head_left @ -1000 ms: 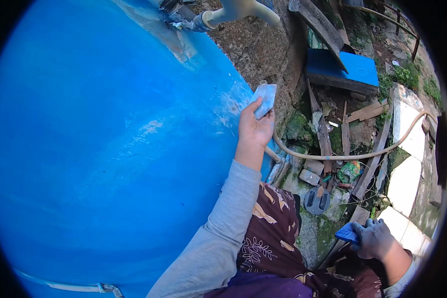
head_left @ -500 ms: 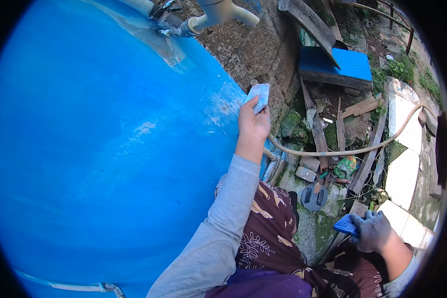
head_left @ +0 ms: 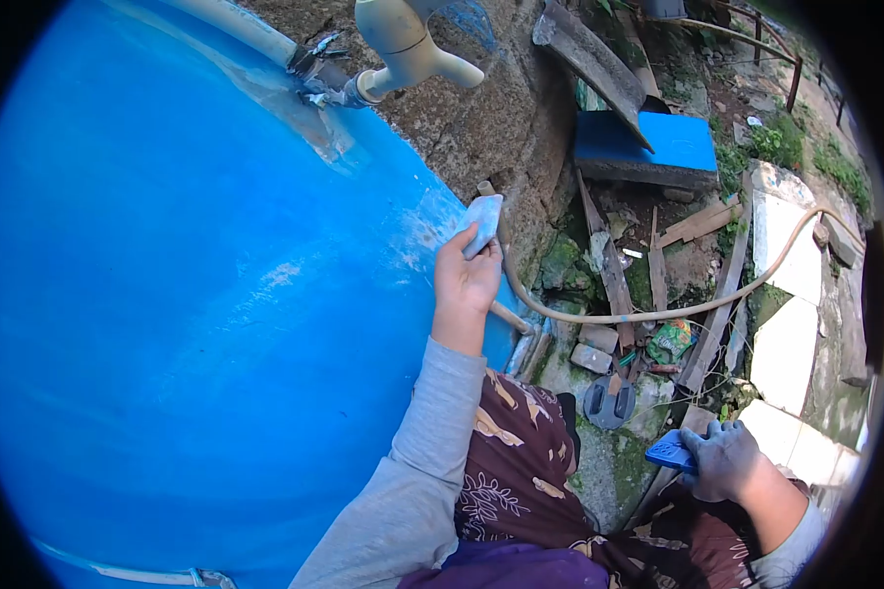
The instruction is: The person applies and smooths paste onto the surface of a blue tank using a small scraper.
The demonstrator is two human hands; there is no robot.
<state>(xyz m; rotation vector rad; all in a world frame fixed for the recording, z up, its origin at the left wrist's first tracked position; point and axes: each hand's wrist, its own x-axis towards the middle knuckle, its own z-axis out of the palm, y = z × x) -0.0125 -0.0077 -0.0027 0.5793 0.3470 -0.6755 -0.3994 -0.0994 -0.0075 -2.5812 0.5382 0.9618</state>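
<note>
My left hand (head_left: 468,278) is raised at the right edge of the large blue painted surface (head_left: 196,294). Its fingers and thumb hold a flat, pale blue-white rectangular piece (head_left: 482,222). Scuffed whitish marks show on the blue surface just left of this hand. At the lower right, my right hand (head_left: 725,463) is wrapped round a blue block (head_left: 671,451) with a raised pattern on its face. That block is held in the air, apart from the blue surface.
A beige tap (head_left: 403,44) juts out at the top. A tan hose (head_left: 658,315) curves across the ground on the right. Beyond lie wooden planks (head_left: 725,314), a blue-topped slab (head_left: 683,143), small bricks (head_left: 591,357) and a round grey object (head_left: 609,401).
The view has shifted, bringing more of the tap into sight. My left hand sits slightly lower and further left in the picture with the pale piece. Both hands keep hold of their objects.
</note>
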